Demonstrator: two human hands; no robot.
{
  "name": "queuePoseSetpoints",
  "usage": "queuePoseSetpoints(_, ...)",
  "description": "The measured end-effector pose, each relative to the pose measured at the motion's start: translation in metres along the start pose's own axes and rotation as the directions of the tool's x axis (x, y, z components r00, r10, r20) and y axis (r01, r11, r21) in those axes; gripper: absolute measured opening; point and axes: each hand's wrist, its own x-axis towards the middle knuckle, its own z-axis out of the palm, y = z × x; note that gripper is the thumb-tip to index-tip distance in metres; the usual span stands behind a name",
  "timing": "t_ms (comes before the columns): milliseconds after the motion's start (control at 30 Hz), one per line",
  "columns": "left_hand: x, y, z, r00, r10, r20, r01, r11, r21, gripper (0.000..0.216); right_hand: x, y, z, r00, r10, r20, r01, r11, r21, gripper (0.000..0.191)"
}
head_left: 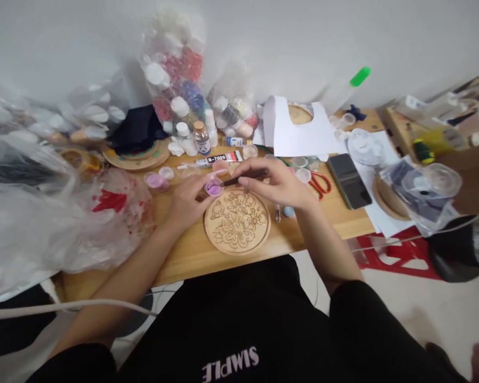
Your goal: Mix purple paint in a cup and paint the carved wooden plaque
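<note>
My left hand (187, 199) grips a small clear cup of purple paint (214, 187) between thumb and fingers, just above the far left rim of a round wooden board (237, 246). Raised flower outlines cover the board's face. My right hand (273, 181) is closed around a dark slim paintbrush (243, 177), tilted so its tip reaches into the cup. A pink-purple paint cup (156, 181) stands on the table left of my left hand. The fingertips of my right hand hide part of what lies behind them.
Behind my hands lie a B-7000 glue tube (219, 158) and several small bottles. To the right are orange-handled scissors (321, 184) and a phone (349, 181). A crumpled plastic bag (75, 229) covers the table's left side. A white cable (72, 304) crosses the lower left.
</note>
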Motion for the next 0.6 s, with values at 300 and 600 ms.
queuePoseSetpoints(300, -0.002, 0.0, 0.002, 1.0, 0.015, -0.001, -0.015, 1.0, 0.008, 0.025, -0.014, 0.022, 0.01, 0.991, -0.007, -0.131, 0.021, 0.994, 0.109, 0.004)
queuePoseSetpoints(600, -0.004, 0.0, 0.001, 1.0, 0.015, -0.027, -0.015, 1.0, 0.004, 0.025, -0.016, 0.03, 0.012, 0.978, 0.048, -0.201, 0.0, 0.973, 0.23, 0.009)
